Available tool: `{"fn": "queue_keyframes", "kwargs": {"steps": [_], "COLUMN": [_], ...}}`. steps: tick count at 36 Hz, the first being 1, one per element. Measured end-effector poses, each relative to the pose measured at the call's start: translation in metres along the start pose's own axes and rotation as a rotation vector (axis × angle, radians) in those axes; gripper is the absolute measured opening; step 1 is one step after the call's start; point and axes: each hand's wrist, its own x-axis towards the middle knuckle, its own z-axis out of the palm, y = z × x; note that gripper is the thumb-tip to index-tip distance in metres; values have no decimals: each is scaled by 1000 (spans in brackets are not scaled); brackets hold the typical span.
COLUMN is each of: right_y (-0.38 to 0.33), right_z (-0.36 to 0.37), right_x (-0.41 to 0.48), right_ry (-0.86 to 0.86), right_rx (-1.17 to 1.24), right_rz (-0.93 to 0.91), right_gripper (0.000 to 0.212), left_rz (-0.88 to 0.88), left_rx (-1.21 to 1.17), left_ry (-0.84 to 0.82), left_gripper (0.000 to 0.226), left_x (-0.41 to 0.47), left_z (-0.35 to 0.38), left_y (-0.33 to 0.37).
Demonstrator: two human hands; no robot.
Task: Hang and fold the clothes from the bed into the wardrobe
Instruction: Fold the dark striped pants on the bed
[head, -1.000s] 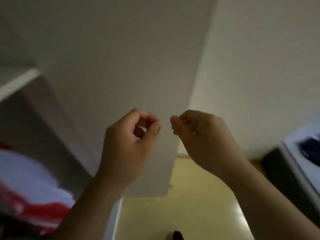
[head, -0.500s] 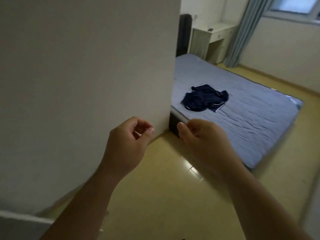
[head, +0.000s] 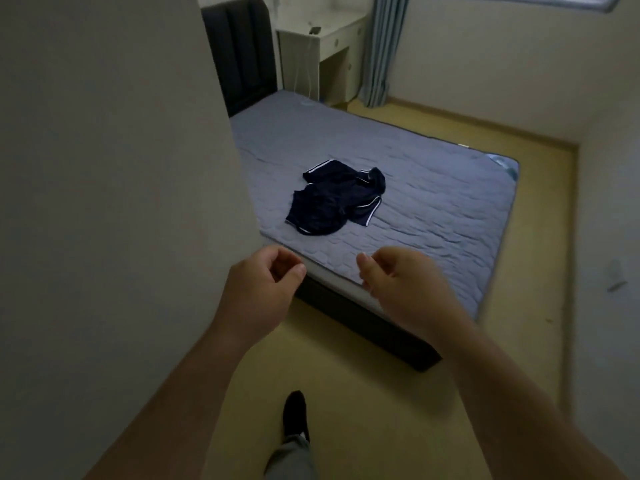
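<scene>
A crumpled dark navy garment (head: 332,202) with white trim lies alone on the blue-grey quilted bed (head: 443,209), near its left side. My left hand (head: 263,289) and my right hand (head: 398,285) are raised side by side in front of the bed's near edge. Both have loosely curled fingers and hold nothing. They are well short of the garment. A tall white wardrobe side panel (head: 121,202) fills the left of the view; the wardrobe's inside is hidden.
The bed has a black headboard (head: 242,50) and a dark base. Behind it stand a white desk (head: 322,39) and a blue-grey curtain (head: 381,50). Yellow floor runs between me and the bed and along its right side. My dark-shod foot (head: 294,414) is below.
The view has swung right, away from the wardrobe panel and towards the bed, bringing the garment into sight. Both hands stay raised, a little further apart, still holding nothing.
</scene>
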Motion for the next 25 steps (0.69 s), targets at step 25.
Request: {"fn": "queue_keyframes", "kwargs": {"steps": [25], "right_y": [123], "right_z": [82], "right_x": [433], "right_ry": [-78], "right_rx": [95], "right_rz": [378], "right_gripper": [42], "left_rz": [-800], "left_rx": [-237], "left_ry": [-282], "left_gripper": [7], "left_x": [438], "left_z": [143], "left_y": [-138]}}
